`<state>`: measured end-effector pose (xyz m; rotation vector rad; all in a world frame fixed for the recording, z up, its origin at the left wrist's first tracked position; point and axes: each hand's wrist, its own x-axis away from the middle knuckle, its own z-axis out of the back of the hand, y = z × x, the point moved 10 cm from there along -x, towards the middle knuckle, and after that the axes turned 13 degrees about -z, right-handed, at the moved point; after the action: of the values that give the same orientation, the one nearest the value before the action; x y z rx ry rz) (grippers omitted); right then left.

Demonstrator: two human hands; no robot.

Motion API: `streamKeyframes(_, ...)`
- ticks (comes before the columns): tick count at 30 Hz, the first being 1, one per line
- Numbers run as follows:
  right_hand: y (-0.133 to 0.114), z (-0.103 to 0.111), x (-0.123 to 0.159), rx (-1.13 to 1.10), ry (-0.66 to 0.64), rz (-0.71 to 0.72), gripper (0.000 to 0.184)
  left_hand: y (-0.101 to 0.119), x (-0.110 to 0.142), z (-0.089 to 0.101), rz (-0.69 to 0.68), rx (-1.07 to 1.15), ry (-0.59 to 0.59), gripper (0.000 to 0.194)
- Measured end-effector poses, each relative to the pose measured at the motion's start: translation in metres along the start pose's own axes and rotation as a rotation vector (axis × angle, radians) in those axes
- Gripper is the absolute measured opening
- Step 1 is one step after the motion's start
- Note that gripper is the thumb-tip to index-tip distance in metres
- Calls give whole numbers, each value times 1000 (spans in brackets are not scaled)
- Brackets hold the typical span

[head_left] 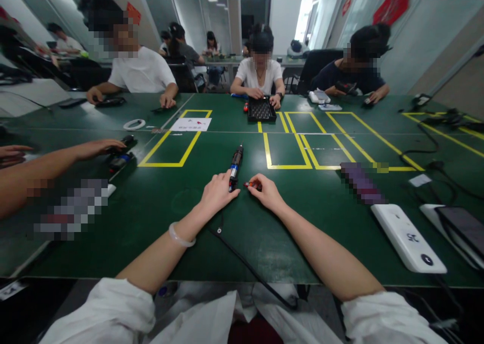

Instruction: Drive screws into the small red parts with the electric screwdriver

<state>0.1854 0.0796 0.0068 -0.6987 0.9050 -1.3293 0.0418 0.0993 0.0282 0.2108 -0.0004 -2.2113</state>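
Note:
A slim electric screwdriver (236, 163), black with a blue-and-silver band, lies on the green table with its bit facing away. My left hand (216, 195) is closed over its rear end, thumb on the near right side and fingers along the left. Just to the right, my right hand (266, 192) pinches a small red-and-dark piece (252, 185) low over the table; most of it hides behind the fingers, so its kind is unclear. A black cable (249, 263) runs from near my left hand toward the table's front edge.
Yellow tape outlines (289, 167) mark the green table (181, 253). At right lie a phone (361, 182), a white power bank (408, 238) and cables. A co-worker's arm (71, 157) reaches in from the left. Opposite, a person handles a black tray (261, 111). A paper sheet (192, 124) lies left of centre.

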Motion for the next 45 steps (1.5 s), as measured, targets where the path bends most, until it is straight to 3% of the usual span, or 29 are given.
streamKeyframes(12, -11, -20, 4, 42, -111, 78, 8, 15, 8, -5, -76, 57, 39, 68)
streamKeyframes(18, -15, -22, 4, 88, -102, 94, 8, 22, 10, -3, -105, 71, 50, 70)
streamKeyframes(24, -15, -26, 6, -17, -154, 97, 13, 20, 12, -3, -92, 79, 41, 69)
streamKeyframes(34, -20, -20, 10, 47, -117, 142, 11, 13, 13, -2, 18, 24, 28, 60)
streamKeyframes(45, -14, -19, 10, 28, -109, 153, 10, 0, 9, 2, -43, -26, 69, 58)
